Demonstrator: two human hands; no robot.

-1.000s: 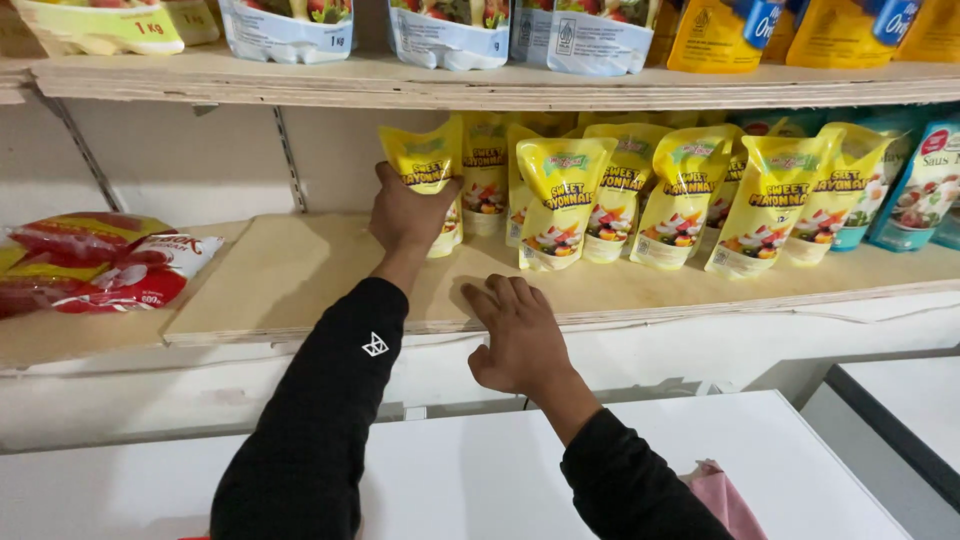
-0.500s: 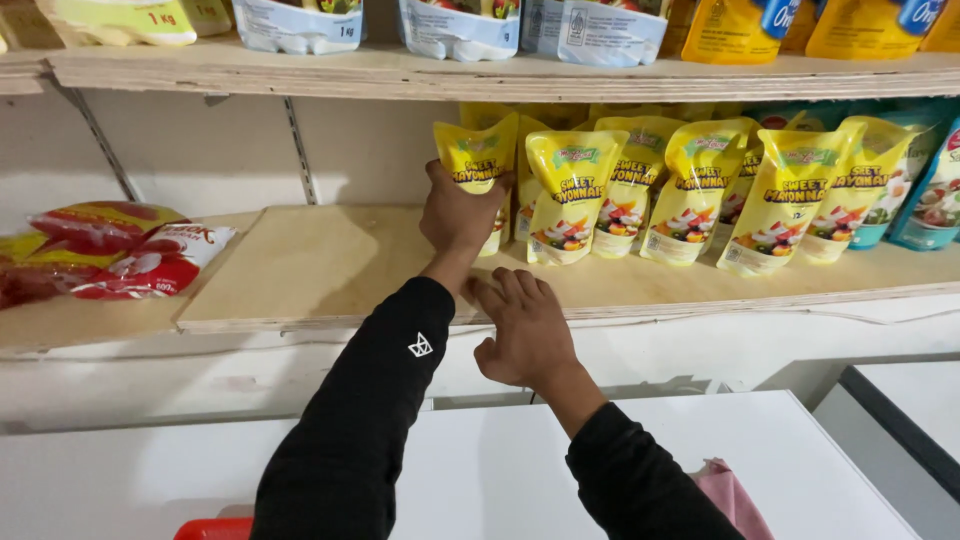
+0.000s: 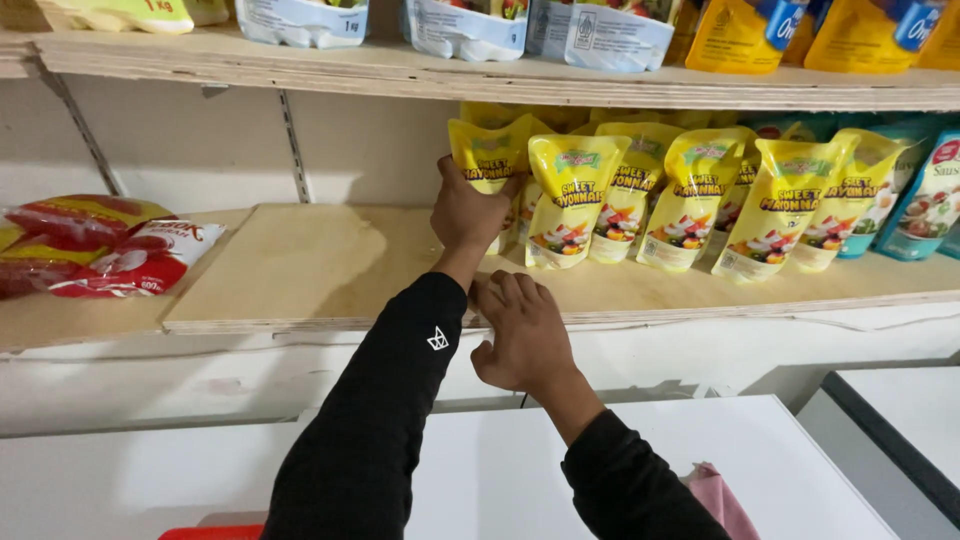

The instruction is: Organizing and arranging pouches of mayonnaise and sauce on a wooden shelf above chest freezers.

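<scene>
My left hand (image 3: 465,212) reaches up to the middle wooden shelf (image 3: 300,270) and grips the leftmost yellow stand-up pouch (image 3: 490,160) in a row of several yellow pouches (image 3: 680,195). My right hand (image 3: 522,335) rests with curled fingers on the shelf's front edge, just below the left hand, holding nothing. Both arms wear black sleeves.
Red and white bags (image 3: 95,245) lie at the shelf's left end. A teal pouch (image 3: 920,205) stands at the right end of the row. The upper shelf (image 3: 480,75) carries white tubs and yellow packs. A white chest surface (image 3: 500,470) with a pink cloth (image 3: 715,495) lies below.
The view shifted so the pouches sit more to the right. My left hand stays on the leftmost pouch. My right hand stays at the shelf edge.
</scene>
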